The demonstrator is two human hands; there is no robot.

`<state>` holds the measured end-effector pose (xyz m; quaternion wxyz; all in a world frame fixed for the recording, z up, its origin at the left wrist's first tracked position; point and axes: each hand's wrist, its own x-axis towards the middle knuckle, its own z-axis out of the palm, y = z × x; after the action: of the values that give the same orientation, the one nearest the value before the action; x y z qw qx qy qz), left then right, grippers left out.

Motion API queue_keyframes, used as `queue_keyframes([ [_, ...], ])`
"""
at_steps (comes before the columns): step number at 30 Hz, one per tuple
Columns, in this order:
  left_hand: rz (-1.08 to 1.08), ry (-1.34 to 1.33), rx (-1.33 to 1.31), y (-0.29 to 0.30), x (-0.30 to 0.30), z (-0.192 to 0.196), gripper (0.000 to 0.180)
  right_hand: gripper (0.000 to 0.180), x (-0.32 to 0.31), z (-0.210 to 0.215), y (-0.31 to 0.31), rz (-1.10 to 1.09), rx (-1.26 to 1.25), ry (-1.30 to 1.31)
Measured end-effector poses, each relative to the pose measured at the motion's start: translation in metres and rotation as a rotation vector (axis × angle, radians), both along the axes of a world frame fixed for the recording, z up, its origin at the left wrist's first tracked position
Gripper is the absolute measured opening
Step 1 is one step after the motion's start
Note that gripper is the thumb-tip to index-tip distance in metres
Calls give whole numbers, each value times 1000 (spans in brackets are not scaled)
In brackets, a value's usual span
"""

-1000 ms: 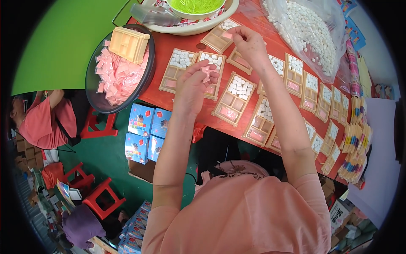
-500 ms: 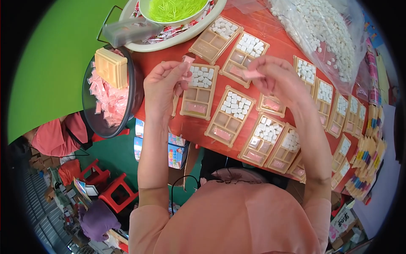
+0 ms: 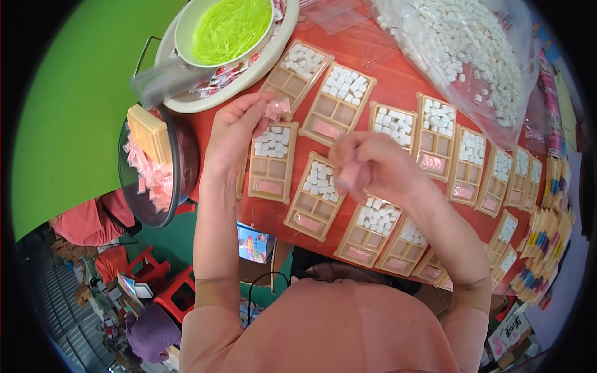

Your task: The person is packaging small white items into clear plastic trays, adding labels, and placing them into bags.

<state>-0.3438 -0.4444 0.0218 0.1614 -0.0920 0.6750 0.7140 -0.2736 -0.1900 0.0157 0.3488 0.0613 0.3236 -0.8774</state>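
Note:
My left hand (image 3: 236,127) pinches a few small pink packets (image 3: 277,109) between thumb and fingertips, above the beige compartment trays at the left. My right hand (image 3: 376,163), blurred by motion, has its fingers closed on a pink packet (image 3: 353,176) over the middle of the trays. Under and beside it is a tray (image 3: 344,113) with white cubes (image 3: 346,85) in its large compartment and a pink packet (image 3: 328,128) in a lower one. Closer to me, another tray (image 3: 314,202) is filled the same way. Part of the far left tray (image 3: 287,81) is hidden behind my left hand.
A dark basket (image 3: 186,161) of pink packets, with stacked beige trays (image 3: 151,133) on it, stands left. Behind are a white basin (image 3: 287,31) and a bowl of green strips (image 3: 233,28). A clear bag of white cubes (image 3: 472,43) lies far right, above more trays (image 3: 467,168).
My right hand has moved toward me and left, away from the far middle tray, with pink still in its fingers. My left hand keeps its packets. The whole view has shifted slightly.

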Motion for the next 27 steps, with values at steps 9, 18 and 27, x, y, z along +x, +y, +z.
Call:
queue_keyframes([
  [9, -343, 85, -98, 18, 33, 38, 14, 30, -4, 29, -32, 82, 557, 176],
  [18, -14, -35, 139, -4, 53, 26, 16, 23, -19, 38, -71, 22, 709, 351],
  [27, 75, 117, 236, -26, 69, 30, 10, 18, -147, 65, -121, -177, 1734, 1458],
])
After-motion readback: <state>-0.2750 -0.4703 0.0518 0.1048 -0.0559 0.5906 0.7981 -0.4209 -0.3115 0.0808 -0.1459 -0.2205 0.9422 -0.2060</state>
